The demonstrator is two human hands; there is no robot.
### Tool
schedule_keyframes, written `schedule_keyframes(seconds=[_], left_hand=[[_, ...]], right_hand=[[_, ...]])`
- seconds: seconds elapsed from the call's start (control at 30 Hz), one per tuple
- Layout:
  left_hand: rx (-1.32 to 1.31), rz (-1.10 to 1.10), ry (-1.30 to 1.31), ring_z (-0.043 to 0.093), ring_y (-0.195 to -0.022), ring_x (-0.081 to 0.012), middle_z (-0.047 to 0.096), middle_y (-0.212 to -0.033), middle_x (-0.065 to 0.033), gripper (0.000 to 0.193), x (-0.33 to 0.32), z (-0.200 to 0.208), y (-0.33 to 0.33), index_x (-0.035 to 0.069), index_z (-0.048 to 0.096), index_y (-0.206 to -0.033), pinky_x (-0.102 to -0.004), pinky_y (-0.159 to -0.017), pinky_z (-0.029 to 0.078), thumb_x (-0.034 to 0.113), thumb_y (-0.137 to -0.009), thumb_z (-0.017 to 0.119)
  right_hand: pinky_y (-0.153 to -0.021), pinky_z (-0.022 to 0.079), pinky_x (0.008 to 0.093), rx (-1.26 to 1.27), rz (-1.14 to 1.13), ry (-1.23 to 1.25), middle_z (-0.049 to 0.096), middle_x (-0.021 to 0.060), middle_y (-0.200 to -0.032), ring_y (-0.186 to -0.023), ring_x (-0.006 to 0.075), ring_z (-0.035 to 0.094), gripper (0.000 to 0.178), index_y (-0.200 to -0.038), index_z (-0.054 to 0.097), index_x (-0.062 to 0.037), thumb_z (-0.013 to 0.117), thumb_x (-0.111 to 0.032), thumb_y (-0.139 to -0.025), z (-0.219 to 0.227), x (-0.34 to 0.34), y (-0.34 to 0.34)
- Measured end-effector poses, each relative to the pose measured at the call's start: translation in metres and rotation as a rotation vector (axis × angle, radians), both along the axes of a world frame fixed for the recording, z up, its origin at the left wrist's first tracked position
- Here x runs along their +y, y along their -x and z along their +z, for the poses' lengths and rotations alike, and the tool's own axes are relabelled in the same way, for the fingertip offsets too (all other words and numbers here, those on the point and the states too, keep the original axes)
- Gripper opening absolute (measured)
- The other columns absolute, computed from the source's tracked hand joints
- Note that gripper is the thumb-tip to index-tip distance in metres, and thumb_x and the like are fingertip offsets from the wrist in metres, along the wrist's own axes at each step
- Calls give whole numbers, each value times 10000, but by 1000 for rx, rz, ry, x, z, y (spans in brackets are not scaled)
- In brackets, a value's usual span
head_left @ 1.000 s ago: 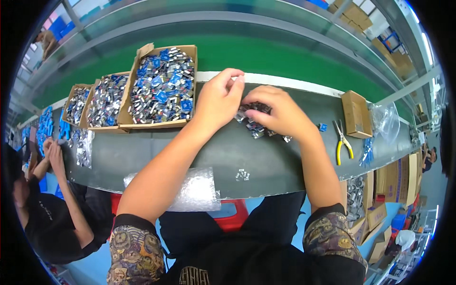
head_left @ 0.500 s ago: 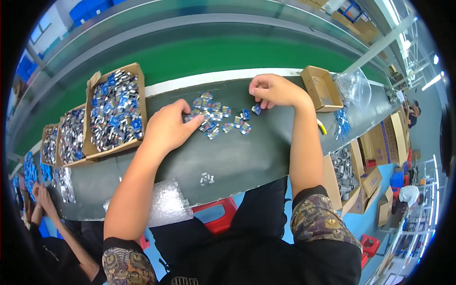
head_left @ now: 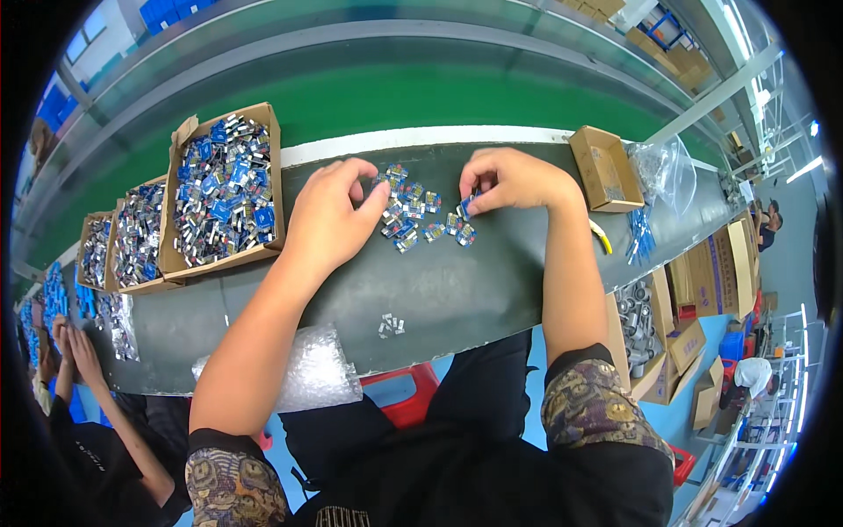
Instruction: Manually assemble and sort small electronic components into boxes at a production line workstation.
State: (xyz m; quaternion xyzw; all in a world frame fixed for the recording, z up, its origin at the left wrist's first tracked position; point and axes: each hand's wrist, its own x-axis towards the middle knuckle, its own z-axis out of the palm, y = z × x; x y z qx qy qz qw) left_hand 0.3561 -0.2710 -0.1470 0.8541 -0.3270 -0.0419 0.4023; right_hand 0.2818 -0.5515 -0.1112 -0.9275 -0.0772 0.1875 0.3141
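Small blue circuit boards with silvery metal connectors lie in a loose pile [head_left: 408,211] on the dark green bench mat. My left hand [head_left: 329,215] hovers at the pile's left edge, thumb and fingers curled inward; whatever sits between the fingertips is too small to make out. At the right side of the pile, my right hand [head_left: 518,183] pinches one blue circuit board [head_left: 464,209] between thumb and fingers. Several tiny silvery pieces [head_left: 391,326] lie apart, closer to my body.
Cardboard trays full of such boards [head_left: 224,189] stand at left. A small cardboard box [head_left: 606,171], a clear plastic bag [head_left: 663,171], yellow-handled tool [head_left: 601,237] and blue strips [head_left: 640,235] lie right. Bubble wrap [head_left: 316,371] is by my left forearm. A co-worker's hands [head_left: 79,351] are far left.
My right hand has come down and closed on a blue circuit board. My left hand has shifted up and right, its fingers more curled. The view has shifted slightly.
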Motion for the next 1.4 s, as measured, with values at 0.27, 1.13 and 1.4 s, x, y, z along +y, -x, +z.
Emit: schedule_keyframes(seconds=[0.27, 1.13, 1.4], left_hand=[[757, -82, 450, 613, -741, -106, 671, -881, -73, 386, -5, 19, 8, 6, 632, -1136, -228, -606, 474, 355, -985, 568], [821, 127, 847, 628, -738, -113, 668, -883, -72, 333, 2, 11, -2, 5, 641, -1055, -246, -678, 516, 308, -921, 675], [577, 94, 811, 587, -686, -74, 669, -840, -46, 379, -2, 1, -9, -50, 659, -1057, -213, -609, 483, 267, -870, 747]], right_hand=[[-765, 530, 301, -794, -32, -385, 688, 94, -893, -853, 209, 662, 150, -809, 664, -19, 767, 43, -720, -7, 55, -15], [-652, 509, 427, -251, 560, -30, 619, 65, -827, -758, 307, 641, 59, -814, 634, -88, 653, -142, -827, -15, 136, 30], [-641, 496, 402, -371, 505, 66, 590, 46, -836, -750, 277, 625, 85, -875, 656, -97, 682, -139, -807, -19, 142, 30]])
